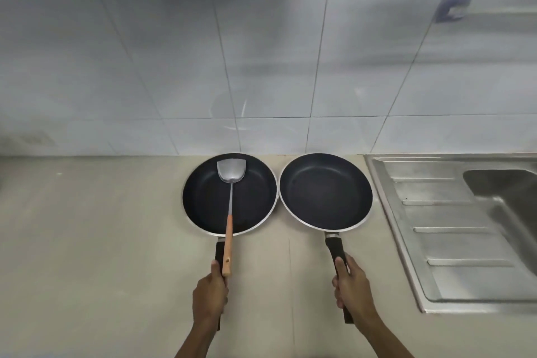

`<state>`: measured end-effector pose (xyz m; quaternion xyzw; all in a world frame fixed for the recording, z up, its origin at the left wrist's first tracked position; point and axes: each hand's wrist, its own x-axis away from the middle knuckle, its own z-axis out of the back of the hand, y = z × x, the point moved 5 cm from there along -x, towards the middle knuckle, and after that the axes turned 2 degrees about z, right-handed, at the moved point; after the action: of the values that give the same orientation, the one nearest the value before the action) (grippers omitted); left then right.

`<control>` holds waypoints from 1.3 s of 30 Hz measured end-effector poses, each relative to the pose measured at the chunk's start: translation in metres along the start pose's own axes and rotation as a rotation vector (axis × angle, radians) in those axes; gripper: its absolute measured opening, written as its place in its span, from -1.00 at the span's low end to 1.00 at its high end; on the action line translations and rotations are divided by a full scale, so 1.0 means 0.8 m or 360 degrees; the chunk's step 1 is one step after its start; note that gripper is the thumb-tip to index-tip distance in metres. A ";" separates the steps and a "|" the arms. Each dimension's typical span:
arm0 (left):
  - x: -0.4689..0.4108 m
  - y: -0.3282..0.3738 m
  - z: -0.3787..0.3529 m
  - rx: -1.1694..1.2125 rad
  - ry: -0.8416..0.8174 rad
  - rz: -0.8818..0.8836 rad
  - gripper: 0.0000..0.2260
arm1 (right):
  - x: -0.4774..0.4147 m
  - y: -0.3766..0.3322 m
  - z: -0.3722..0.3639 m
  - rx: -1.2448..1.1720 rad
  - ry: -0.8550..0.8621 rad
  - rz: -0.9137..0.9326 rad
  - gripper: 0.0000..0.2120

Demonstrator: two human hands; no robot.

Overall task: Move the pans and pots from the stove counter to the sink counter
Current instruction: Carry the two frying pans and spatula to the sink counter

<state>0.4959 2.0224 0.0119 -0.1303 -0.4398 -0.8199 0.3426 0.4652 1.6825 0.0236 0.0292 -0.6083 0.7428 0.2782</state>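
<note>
Both hands' fingers wrap pan handles: left hand (209,295), right hand (353,289); beyond the left fingers, the loose spatula (229,213) could slide off.

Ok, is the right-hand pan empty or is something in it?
Empty. The right pan shows only bare dark coating; the metal spatula lies in the left pan instead.

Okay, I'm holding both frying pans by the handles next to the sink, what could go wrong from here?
The spatula lies loose in the left pan, its wooden handle overhanging the rim; tilting that pan could let it slide out. The two pans' rims nearly touch, so the right pan may knock the other. The steel sink edge is close on the right.
</note>
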 end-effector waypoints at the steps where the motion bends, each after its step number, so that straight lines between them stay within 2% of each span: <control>1: -0.005 0.002 0.001 0.0011 -0.0012 -0.0001 -0.37 | -0.002 0.000 -0.003 -0.0001 0.0016 0.0000 -0.78; 12: -0.032 0.024 -0.012 -0.0080 -0.0073 0.0003 -0.36 | -0.028 0.005 0.002 -0.0008 0.0117 -0.0028 -0.78; 17: -0.023 0.033 -0.023 -0.0294 -0.0080 -0.0079 -0.61 | -0.038 0.006 0.012 -0.0003 0.0118 -0.0040 -0.78; 21: -0.028 0.033 -0.033 -0.0126 -0.0104 0.0053 -0.34 | -0.047 0.000 0.014 0.0005 0.0112 -0.0045 -0.77; 39: -0.059 0.047 -0.052 -0.0105 -0.0109 0.0030 -0.31 | -0.072 0.000 0.007 0.0009 0.0097 -0.0098 -0.78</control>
<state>0.5594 1.9959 -0.0128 -0.1736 -0.4226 -0.8258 0.3305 0.5119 1.6560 0.0028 0.0262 -0.5962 0.7361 0.3193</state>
